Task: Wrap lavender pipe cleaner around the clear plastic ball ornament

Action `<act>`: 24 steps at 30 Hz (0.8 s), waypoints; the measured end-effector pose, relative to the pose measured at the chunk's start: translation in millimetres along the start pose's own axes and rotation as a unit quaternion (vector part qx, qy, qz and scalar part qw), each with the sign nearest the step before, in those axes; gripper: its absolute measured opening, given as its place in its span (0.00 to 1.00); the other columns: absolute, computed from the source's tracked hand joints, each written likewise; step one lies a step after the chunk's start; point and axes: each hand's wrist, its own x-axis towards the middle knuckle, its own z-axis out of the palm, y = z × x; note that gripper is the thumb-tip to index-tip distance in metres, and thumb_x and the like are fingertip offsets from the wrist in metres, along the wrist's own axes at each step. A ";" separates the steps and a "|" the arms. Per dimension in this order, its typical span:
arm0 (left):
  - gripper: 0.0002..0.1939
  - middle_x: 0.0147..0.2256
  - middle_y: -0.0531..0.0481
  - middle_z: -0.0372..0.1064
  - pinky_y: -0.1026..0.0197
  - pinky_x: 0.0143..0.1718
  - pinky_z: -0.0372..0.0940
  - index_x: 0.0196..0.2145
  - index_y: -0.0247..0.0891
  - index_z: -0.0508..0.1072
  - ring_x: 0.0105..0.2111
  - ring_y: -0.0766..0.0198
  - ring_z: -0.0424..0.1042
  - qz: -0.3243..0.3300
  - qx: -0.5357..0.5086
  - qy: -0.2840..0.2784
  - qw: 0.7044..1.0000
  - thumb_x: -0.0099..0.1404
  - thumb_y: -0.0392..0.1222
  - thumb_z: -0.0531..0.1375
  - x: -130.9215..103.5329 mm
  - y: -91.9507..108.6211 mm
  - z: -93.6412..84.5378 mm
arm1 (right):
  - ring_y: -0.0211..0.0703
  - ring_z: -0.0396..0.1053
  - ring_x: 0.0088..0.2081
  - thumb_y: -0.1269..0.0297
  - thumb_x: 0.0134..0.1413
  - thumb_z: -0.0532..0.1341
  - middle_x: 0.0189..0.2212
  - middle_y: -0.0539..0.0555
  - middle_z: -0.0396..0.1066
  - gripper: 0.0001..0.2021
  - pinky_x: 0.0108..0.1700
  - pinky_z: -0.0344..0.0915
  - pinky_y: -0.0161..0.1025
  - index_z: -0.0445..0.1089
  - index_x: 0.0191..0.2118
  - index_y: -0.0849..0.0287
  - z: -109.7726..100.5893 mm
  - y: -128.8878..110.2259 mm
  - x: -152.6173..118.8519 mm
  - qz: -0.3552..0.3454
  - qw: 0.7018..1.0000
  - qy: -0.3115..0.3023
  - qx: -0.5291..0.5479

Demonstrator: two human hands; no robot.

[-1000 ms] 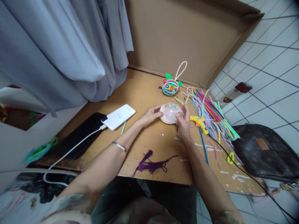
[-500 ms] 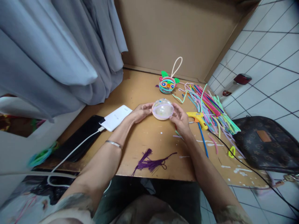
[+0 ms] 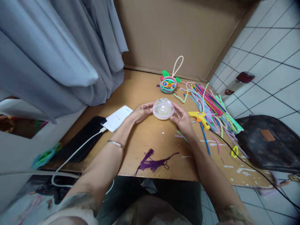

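Note:
Between my two hands is a clear plastic ball (image 3: 163,109) with pale pipe cleaner trim around it and small coloured specks near its top. My left hand (image 3: 143,112) grips its left side with fingertips and thumb. On the opposite side my right hand (image 3: 181,118) pinches the edge. Behind the ball stands a finished-looking lion-head ornament (image 3: 168,85) with green ears, round eyes and a cream loop. Two purple tassels (image 3: 153,164) lie near the table's front edge. A yellow glue gun (image 3: 199,119) rests just right of my right hand.
Many coloured pipe cleaners (image 3: 211,104) are heaped at the right, beside a brown patterned bag (image 3: 269,140). To the left lie a white power bank (image 3: 117,118) with a cable and a black tablet-like slab (image 3: 81,140). A grey curtain (image 3: 77,47) hangs at the left.
Both hands keep hold of the ball in nearly the same spot, with the ball turned or tilted very slightly. The whole view has shifted a little.

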 end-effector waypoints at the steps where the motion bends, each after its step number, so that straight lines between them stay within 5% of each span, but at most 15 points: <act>1: 0.30 0.49 0.38 0.78 0.47 0.63 0.60 0.45 0.35 0.81 0.54 0.47 0.74 0.001 -0.004 0.002 1.000 0.42 0.44 0.76 -0.1 0.3 0.4 | 0.58 0.65 0.62 0.56 0.38 0.74 0.62 0.60 0.66 0.32 0.65 0.60 0.62 0.73 0.54 0.54 -0.5 0.1 0.1 0.001 1.000 -0.001 0.005; 15: 0.32 0.51 0.40 0.77 0.44 0.62 0.61 0.47 0.37 0.80 0.56 0.46 0.72 0.040 0.048 0.055 0.997 0.43 0.47 0.76 3.7 -2.3 3.2 | 0.51 0.69 0.54 0.60 0.40 0.69 0.52 0.57 0.68 0.25 0.57 0.68 0.53 0.67 0.48 0.53 6.3 11.5 -1.5 -0.063 0.988 0.086 -0.112; 24: 0.32 0.52 0.39 0.77 0.44 0.64 0.59 0.47 0.37 0.80 0.57 0.46 0.72 0.046 0.041 0.045 0.997 0.43 0.49 0.76 3.9 -2.8 3.2 | 0.50 0.68 0.51 0.68 0.41 0.61 0.46 0.56 0.67 0.16 0.51 0.70 0.49 0.67 0.41 0.53 11.1 -9.3 -9.1 -0.121 0.973 0.067 -0.186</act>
